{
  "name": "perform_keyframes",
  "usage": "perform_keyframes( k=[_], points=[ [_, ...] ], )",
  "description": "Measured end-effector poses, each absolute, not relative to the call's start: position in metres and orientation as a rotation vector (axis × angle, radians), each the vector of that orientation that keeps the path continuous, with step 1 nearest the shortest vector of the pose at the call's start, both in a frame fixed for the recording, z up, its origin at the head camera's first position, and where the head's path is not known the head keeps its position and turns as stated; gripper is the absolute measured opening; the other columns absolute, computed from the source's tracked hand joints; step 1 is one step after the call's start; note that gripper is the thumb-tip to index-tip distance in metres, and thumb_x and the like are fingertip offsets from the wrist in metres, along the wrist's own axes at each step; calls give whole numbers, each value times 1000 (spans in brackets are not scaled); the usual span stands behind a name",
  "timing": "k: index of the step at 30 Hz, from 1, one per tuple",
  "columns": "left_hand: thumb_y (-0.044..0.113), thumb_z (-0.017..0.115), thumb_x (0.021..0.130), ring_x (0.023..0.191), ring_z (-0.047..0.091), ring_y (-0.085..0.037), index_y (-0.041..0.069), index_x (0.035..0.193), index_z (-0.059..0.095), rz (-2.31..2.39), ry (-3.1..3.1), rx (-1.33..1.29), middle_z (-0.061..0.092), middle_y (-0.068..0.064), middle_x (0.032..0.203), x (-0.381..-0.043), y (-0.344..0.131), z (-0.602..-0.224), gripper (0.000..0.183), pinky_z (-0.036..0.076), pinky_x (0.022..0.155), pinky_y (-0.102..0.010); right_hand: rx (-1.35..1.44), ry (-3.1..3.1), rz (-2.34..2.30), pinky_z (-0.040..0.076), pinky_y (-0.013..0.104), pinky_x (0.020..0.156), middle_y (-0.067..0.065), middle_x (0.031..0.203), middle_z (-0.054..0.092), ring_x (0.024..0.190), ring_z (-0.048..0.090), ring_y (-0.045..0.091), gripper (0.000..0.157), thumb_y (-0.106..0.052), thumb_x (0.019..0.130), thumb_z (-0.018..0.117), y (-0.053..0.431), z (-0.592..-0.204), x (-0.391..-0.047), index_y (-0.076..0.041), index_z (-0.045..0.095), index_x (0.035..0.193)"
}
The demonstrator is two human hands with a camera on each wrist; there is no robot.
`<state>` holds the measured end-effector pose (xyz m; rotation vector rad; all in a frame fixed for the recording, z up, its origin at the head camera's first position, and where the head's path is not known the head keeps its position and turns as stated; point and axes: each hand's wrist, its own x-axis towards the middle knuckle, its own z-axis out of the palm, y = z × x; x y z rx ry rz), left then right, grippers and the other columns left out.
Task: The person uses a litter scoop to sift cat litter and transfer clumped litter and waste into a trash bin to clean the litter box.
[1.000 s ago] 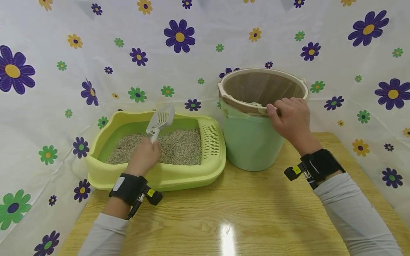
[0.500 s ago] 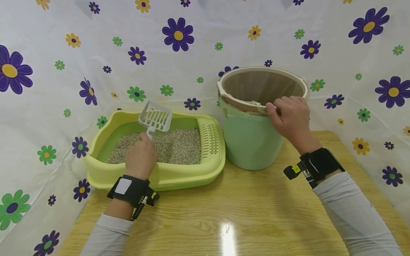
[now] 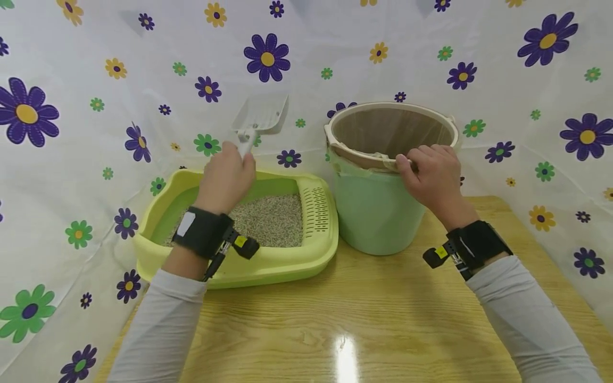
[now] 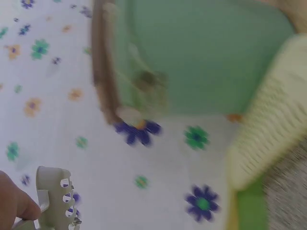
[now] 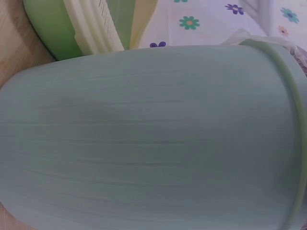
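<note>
Raised above the back edge of the litter box, my left hand (image 3: 225, 175) grips the handle of a light grey slotted litter scoop (image 3: 261, 113). Small bits show near the base of the scoop's blade. In the left wrist view the slotted scoop (image 4: 55, 196) appears at the lower left beside a thumb. My right hand (image 3: 433, 173) holds the front right of the beige rim on a green trash bin (image 3: 375, 213), thumb at the front. A thin liner bag (image 3: 354, 165) sticks out under that rim. The right wrist view shows mostly the bin's side (image 5: 153, 134).
The yellow-green litter box (image 3: 282, 266) holds grainy litter (image 3: 273, 218) and stands directly left of the bin. Its perforated ledge (image 3: 316, 210) faces the bin. Both are on a wooden table (image 3: 306, 324), with a flowered sheet (image 3: 316, 42) behind.
My left hand has lifted the scoop up and slightly right, from over the litter to above the box's back edge. The right hand stays on the bin rim.
</note>
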<state>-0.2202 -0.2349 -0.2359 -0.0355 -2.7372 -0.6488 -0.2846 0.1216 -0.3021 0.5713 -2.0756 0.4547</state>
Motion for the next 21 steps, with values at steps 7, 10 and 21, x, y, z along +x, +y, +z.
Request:
perform_keyframes(
  k=[7,10,21],
  points=[
    [18,41,97,55,55,-29,0,112,40,-333,-2593,-221,55,-13,72,-249,-150,-214,24,45,46,-39,571,-2097,451,40,44,74,7,54,45,58,44,26,46,-37,93,43,123,-307,-284,-7,53,61],
    [11,42,96,53,57,-27,3,119,48,-115,-2511,-381,61,-14,73,-255,-124,-228,25,47,46,-39,576,-2084,447,40,43,72,7,54,45,58,44,26,46,-38,93,43,123,-308,-284,-7,54,62],
    [12,45,99,58,59,-23,15,124,58,219,-2455,-635,68,-10,90,-256,-93,-238,29,50,53,-36,580,-2047,436,39,42,70,6,55,44,57,43,25,52,-43,95,37,126,-304,-286,-7,53,61]
  ],
)
